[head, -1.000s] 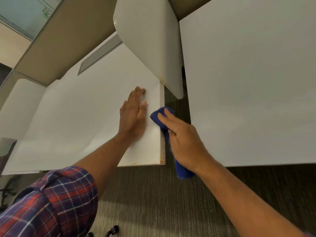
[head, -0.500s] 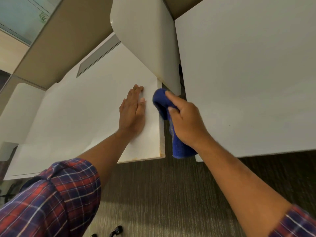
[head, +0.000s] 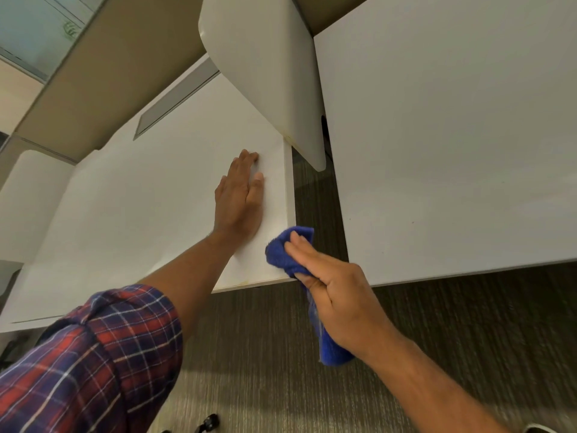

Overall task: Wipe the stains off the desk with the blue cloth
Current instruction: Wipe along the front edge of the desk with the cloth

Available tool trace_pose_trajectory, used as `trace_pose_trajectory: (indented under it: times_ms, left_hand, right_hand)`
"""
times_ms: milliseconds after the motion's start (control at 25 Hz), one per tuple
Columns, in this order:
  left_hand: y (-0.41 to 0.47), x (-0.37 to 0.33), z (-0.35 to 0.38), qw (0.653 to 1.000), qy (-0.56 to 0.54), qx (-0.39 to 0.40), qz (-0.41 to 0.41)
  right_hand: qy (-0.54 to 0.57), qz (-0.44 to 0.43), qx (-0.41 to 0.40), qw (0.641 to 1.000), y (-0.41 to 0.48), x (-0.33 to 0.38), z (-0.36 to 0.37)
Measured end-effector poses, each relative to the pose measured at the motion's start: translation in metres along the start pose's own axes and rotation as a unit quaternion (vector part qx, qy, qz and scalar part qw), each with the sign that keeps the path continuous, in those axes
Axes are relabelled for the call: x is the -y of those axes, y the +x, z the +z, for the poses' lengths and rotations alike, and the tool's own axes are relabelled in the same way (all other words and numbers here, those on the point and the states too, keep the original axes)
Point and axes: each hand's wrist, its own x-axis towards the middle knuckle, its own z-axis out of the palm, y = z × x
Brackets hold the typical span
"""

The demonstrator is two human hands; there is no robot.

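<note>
Head view, sole camera. Left hand (head: 239, 195) lies flat on the white tabletop (head: 131, 195), palm down, fingers straight and pressed side by side, close to the right edge of the surface. Plaid sleeve (head: 93, 354) is rolled up on the left forearm. Right hand (head: 335, 285) is closed around the blue cloth (head: 282, 248), fingers laid over the top of the bunched fabric; the front of the cloth presses on the tabletop at its near right corner, while the loose tail (head: 331, 348) hangs below the palm over the carpet (head: 265, 354). Faint yellowish marks run along the tabletop's right and near edges (head: 285, 198); they appear to be stains, though the picture is too soft to confirm. A white divider panel (head: 265, 73) rises at the far right corner of the tabletop. A second white tabletop (head: 452, 135) stands to the right, separated by a gap showing carpet.
</note>
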Motion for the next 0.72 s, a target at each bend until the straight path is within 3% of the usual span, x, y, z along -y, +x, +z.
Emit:
trace_pose_trajectory:
  times_ms: [160,280,440,720]
  left_hand:
    - [-0.003,-0.001,0.004,1.000,-0.004,0.006,0.003]
    - [-0.001,0.002,0.005,1.000,0.000,0.009,-0.007]
    - [0.000,0.003,0.005,1.000,-0.003,-0.002,-0.001]
    - [0.002,0.006,0.006,1.000,-0.001,-0.006,0.014]
  right_hand:
    - [0.086,0.042,-0.089,0.991,0.003,0.003,-0.013]
    - [0.083,0.044,-0.164,0.982,0.048,0.005,-0.027]
    - [0.028,0.030,-0.095,0.995,0.081,0.006,-0.016]
    - [0.012,-0.001,-0.101,0.995,0.023,-0.001,0.016]
